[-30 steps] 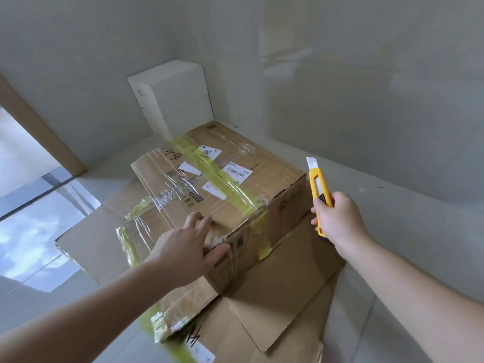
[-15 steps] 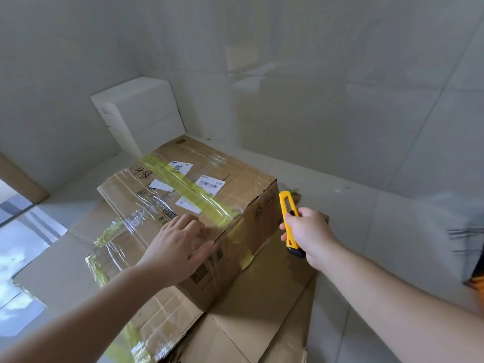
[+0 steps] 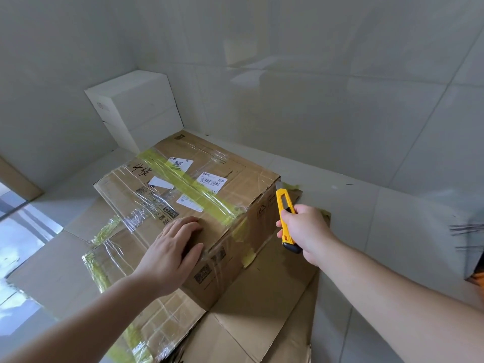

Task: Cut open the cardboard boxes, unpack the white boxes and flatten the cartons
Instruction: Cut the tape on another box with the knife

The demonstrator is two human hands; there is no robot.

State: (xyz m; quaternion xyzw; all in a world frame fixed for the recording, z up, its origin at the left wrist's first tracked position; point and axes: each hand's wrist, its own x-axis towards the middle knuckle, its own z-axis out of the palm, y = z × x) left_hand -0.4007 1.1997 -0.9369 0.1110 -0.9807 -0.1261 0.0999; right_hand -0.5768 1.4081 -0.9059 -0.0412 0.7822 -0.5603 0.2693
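A sealed cardboard box (image 3: 243,184), bound with yellow-green and clear tape and bearing white labels, sits on flattened cartons on the floor. My left hand (image 3: 171,247) rests flat on its near top corner, fingers straight. My right hand (image 3: 305,231) grips a yellow utility knife (image 3: 284,208). The blade tip touches the top right corner of the box's right end. Two white boxes (image 3: 136,108) are stacked in the corner behind the carton.
Flattened cartons (image 3: 262,318) with tape remnants spread under and in front of the box. Tiled walls close in behind and to the right. A glossy floor patch (image 3: 18,244) reflects light at the left. A blurred dark and orange thing (image 3: 476,276) shows at the right edge.
My right hand lowered the knife from the air to the box's right end, then moved its blade up to the top corner. My left hand stayed on the box top.
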